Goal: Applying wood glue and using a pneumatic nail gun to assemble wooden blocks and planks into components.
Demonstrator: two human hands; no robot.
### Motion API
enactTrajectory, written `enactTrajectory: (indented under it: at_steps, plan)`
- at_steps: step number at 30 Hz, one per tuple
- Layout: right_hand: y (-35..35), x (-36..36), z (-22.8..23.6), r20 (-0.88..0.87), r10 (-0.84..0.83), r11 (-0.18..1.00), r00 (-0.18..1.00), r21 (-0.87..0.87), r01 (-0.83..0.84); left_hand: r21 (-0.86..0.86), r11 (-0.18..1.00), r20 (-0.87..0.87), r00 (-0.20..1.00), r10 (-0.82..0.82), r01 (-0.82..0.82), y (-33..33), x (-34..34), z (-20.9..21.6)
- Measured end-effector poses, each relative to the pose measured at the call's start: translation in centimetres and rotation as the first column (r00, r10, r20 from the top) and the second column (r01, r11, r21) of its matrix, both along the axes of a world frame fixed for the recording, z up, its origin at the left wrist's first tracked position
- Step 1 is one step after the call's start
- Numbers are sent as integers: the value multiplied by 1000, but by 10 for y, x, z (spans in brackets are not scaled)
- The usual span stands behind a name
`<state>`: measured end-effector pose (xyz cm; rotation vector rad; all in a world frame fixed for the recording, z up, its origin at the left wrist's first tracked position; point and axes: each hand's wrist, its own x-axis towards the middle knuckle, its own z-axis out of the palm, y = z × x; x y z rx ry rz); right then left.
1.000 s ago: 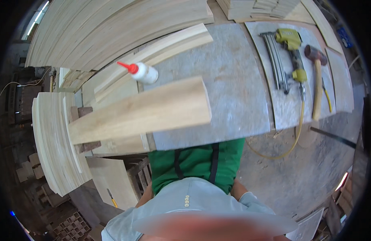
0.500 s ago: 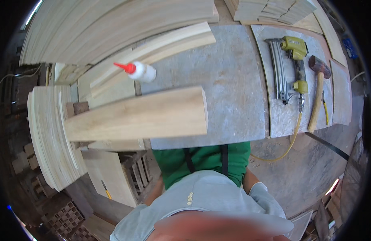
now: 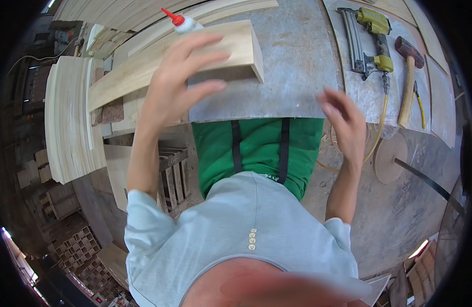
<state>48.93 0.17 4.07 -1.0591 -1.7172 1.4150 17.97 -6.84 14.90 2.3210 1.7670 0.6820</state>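
Left hand [image 3: 177, 84]: fingers [image 3: 205, 43] spread open and extended over the near face of the curved wooden board [image 3: 144, 69]; contact with the wood could not be confirmed, nothing gripped. Right hand [image 3: 346, 120]: fingers [image 3: 330, 97] loosely open and slightly blurred, held empty at the near edge of the table [image 3: 292, 66], well apart from the board. The board lay across the left part of the grey table, its thick cut end toward the middle, its far end reaching past the table's left edge. Just behind the board stood a white glue bottle [image 3: 187, 24] with a red nozzle, tilted, beside further curved wooden strips [image 3: 220, 10]. On a flat panel at the right of the table lay a yellow-green nail gun [image 3: 371, 38] with a yellow hose [image 3: 376, 133] trailing off the edge, and next to it a hammer [image 3: 409, 77] with a wooden handle. To the left of the table stood a stack of curved boards [image 3: 67, 123]. Below, the person's green apron [image 3: 259, 151] and pale blue shirt [image 3: 236, 235] filled the lower centre of the view, with concrete floor [image 3: 410, 204] on the right.
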Motion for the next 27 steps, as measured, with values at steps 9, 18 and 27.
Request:
enactTrajectory:
  at_steps: [9,18,27]
  plan:
    - [57,-103,-9,23,337,904,941,273,-330,-136,989,42,998,-56,61,53,-9,-25]
    - [69,-119,-12,-78,452,875,889,234,-424,-157,986,19,998,-54,56,55,-10,-26]
    - [118,-155,-17,-392,336,890,856,-166,-425,-183,982,159,987,-14,43,56,-5,-28]
